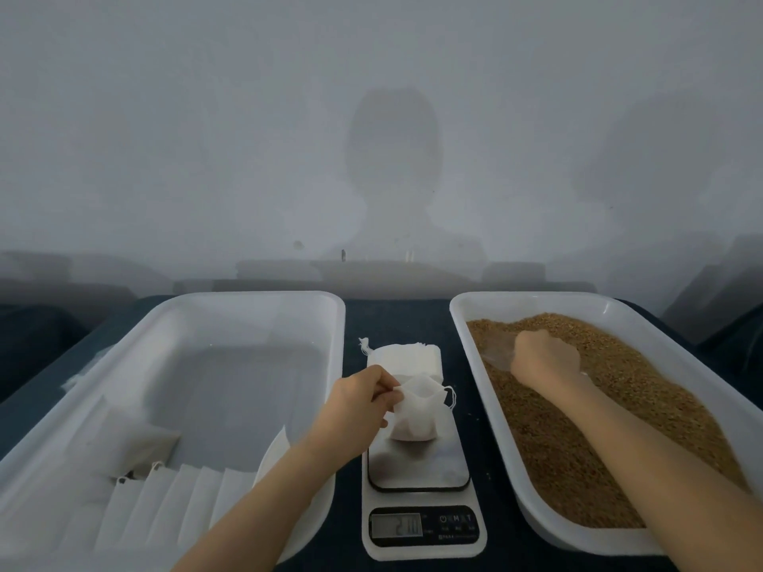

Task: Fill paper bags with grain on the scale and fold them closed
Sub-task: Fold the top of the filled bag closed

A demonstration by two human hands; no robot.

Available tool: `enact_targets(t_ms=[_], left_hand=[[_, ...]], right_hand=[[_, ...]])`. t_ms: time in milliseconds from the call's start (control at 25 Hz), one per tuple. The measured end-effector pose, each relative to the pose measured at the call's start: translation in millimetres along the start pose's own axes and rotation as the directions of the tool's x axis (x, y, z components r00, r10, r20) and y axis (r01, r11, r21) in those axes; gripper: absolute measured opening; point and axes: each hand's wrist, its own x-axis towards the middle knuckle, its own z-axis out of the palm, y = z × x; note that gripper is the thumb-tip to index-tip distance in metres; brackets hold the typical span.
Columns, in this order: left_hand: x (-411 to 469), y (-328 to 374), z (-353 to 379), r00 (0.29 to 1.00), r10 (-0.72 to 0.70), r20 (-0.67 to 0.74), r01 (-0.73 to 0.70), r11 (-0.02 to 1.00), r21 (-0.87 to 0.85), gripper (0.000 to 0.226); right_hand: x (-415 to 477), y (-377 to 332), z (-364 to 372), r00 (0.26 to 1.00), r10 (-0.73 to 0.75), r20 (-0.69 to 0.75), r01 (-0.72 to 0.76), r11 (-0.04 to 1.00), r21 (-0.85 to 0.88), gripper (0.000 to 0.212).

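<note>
On the scale (419, 468) between the two trays, a small white paper bag (413, 414) sits on the steel platform. Its mouth is pulled open by the left hand (359, 402), whose thumb and fingers pinch the near-left rim. To the right, the right hand (545, 361) is down in the grain (578, 427) of the right tray (466, 324), fingers curled round what looks like the handle of a clear scoop (495, 353), whose bowl lies at the far-left of the heap. To do this well, the scoop should come up only part full, cross the gap low and tip slowly into the open mouth. The left hand should hold the rim wide without pressing down, since any push would skew the display (396, 525), whose reading is too blurred to make out.
</note>
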Motion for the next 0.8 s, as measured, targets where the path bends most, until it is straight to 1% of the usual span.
enact_targets(t_ms=[80,160,280,520,680,800], left_hand=[[0.1,-0.1,-0.3,1.000,-0.001,-0.002,0.001,1.000,-0.010,0.018],[0.0,-0.2,-0.3,1.000,0.007,-0.003,-0.007,1.000,-0.007,0.018],[0.2,-0.1,-0.6,1.000,0.016,0.000,-0.016,1.000,-0.001,0.018],[-0.5,1.2,-0.3,1.000,0.023,-0.004,-0.023,1.000,0.005,0.013],[-0.2,1.5,-0.2,1.000,0.022,-0.009,-0.022,1.000,0.013,0.016],[-0.7,1.2,0.1,1.000,0.018,-0.009,-0.018,1.000,0.000,0.016]], right_hand=[[1.4,7.0,4.5,0.999,-0.020,-0.039,0.022,0.999,0.040,0.017],[0.6,18.4,4.4,0.998,-0.010,-0.056,0.015,0.996,0.092,0.022],[-1.8,39.4,1.5,1.000,0.001,-0.012,0.002,0.981,0.193,0.031],[-11.9,69.2,2.7,0.996,-0.069,0.051,0.049,0.944,0.326,0.028],[-21.8,80.9,7.7,0.994,-0.092,0.055,0.067,0.932,0.355,0.028],[-28.3,92.1,9.8,0.996,-0.089,0.032,0.072,0.931,0.357,0.025]])
